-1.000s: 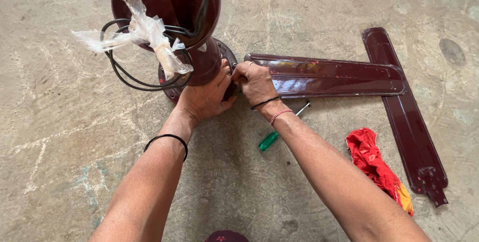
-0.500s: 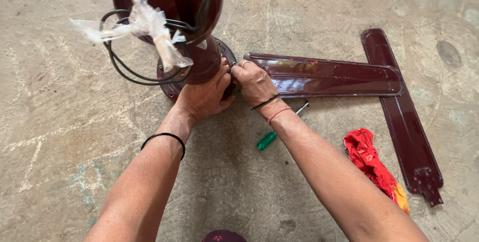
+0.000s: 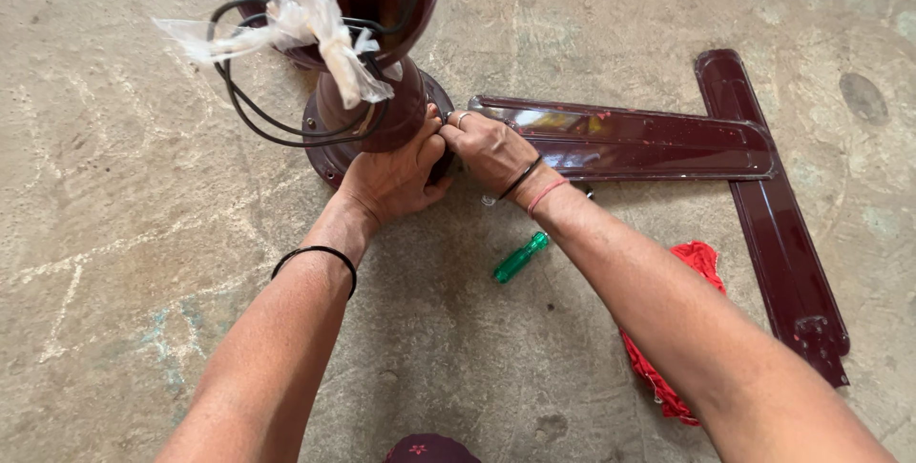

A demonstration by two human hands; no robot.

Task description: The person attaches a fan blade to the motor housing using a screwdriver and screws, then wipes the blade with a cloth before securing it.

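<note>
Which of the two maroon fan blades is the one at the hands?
The horizontal blade, whose left end meets the right hand beside the motor housing. The other blade lies apart, running down the right side.

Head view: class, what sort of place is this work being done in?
Probably a bare workshop or yard floor: the rough concrete floor serves as the workbench, with maroon fan blades, a green-handled screwdriver and a red rag lying on it.
</note>
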